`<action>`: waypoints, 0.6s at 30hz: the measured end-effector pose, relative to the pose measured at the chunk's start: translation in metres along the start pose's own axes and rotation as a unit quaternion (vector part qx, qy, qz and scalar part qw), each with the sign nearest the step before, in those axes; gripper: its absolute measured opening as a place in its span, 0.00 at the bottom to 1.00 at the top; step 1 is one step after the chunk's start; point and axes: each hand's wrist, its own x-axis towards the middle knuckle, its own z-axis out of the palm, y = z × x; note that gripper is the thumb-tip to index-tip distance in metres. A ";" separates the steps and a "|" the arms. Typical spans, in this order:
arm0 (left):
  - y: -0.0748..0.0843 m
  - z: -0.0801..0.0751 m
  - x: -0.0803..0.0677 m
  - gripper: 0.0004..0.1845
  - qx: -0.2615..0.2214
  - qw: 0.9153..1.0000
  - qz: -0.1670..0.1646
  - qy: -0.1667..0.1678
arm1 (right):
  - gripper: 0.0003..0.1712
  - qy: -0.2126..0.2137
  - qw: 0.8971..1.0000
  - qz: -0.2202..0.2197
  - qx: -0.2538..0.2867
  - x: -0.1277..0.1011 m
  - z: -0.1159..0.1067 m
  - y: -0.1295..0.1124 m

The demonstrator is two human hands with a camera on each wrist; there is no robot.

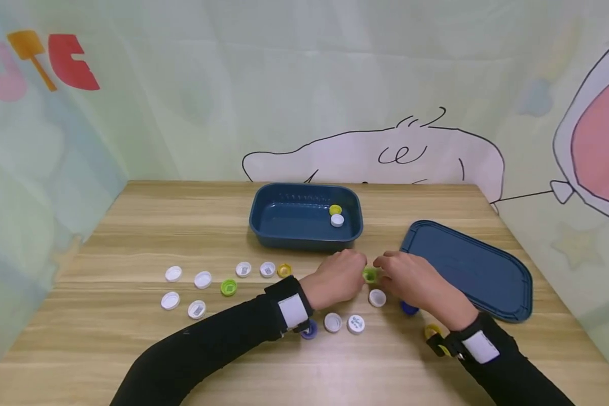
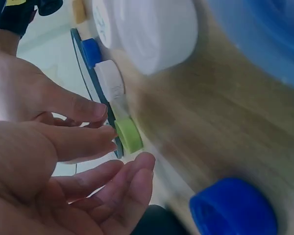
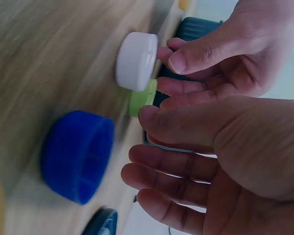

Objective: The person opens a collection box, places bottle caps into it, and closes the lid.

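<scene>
The left hand (image 1: pixel 337 274) and right hand (image 1: pixel 411 279), fingers loosely parted, are flanking the green cap (image 1: pixel 369 275) on the desk (image 1: pixel 106 316), contact unclear; crowding it could be sending it into the white cap (image 1: pixel 377 298).

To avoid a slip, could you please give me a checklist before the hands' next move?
1. Green cap within reach: ok, between left hand and right hand.
2. Grip on it: not ok, neither hand appears to pinch it.
3. Room around it: not ok, a white cap sits close.
4. Blue box open: ok, its lid lies apart from it.
5. Room inside: ok, just one yellow cap and another white cap.
</scene>
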 end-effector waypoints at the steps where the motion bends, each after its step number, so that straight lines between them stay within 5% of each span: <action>1: 0.000 0.001 0.001 0.03 0.002 1.000 -0.002 0.000 | 0.14 0.001 1.000 0.002 0.004 0.001 0.002 0.001; 18: 0.001 0.011 0.014 0.02 0.019 1.000 -0.007 0.001 | 0.09 0.022 0.999 -0.021 0.023 0.008 0.013 0.006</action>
